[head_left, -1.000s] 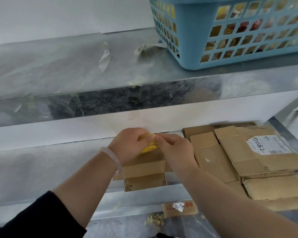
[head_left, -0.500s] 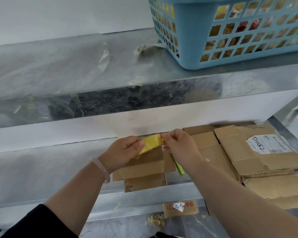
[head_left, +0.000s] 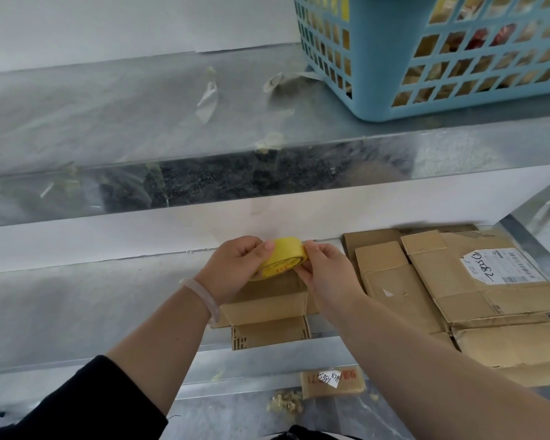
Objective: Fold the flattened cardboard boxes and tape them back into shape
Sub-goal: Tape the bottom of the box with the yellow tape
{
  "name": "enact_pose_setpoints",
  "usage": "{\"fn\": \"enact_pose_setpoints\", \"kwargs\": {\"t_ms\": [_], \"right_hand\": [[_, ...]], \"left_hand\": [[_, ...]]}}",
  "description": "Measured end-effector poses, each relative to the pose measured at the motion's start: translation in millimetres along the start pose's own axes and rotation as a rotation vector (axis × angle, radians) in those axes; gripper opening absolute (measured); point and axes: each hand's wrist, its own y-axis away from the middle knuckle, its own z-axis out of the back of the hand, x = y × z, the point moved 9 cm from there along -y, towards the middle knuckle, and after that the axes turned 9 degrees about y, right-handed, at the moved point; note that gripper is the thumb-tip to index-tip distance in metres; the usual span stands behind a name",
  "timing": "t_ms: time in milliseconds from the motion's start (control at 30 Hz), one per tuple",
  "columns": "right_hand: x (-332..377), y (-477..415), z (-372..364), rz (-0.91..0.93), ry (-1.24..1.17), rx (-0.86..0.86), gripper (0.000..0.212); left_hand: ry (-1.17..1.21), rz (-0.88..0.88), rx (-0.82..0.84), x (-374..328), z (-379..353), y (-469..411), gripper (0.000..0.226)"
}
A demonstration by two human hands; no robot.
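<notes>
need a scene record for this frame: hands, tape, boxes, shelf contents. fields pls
left hand: grips the yellow tape roll
right hand: pinches the roll's right edge
small cardboard box: on the lower shelf, right under both hands
flattened boxes: piled to its right; one bears a white shipping label
blue basket: on the upper shelf, right side
bracelet: on the left wrist

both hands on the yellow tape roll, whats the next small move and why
Probably peel the free end loose with the right hand and draw out a short strip. The left hand grips the yellow tape roll, the right pinches at its rim, no strip shows yet, and the small cardboard box lies just beneath them.
</notes>
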Motion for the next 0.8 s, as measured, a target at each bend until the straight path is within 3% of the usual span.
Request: {"fn": "enact_pose_setpoints", "kwargs": {"t_ms": [100, 333, 533, 700, 800], "right_hand": [[-1.4, -3.4, 2.1, 0.035, 0.08, -0.038, 0.017], [6.1, -3.3, 3.2, 0.176, 0.511, -0.144, 0.02], [1.9, -7.4, 4.6, 0.157, 0.413, -0.148, 0.017], [0.4, -7.7, 6.0, 0.172, 0.375, -0.153, 0.016], [-1.0, -8.9, 6.2, 0.153, 0.301, -0.15, 0.016]], "left_hand": [[0.089, 0.056, 0.036, 2.9, 5.4, 1.3, 0.031], [-0.058, -0.005, -0.006, -7.2, 22.5, -1.5, 0.028], [-0.098, -0.032, -0.082, -8.1, 28.5, -6.0, 0.028], [-0.26, -0.079, -0.132, -15.0, 35.3, -7.8, 0.02], [-0.487, -0.137, -0.14, -24.3, 32.1, -9.5, 0.027]]}}
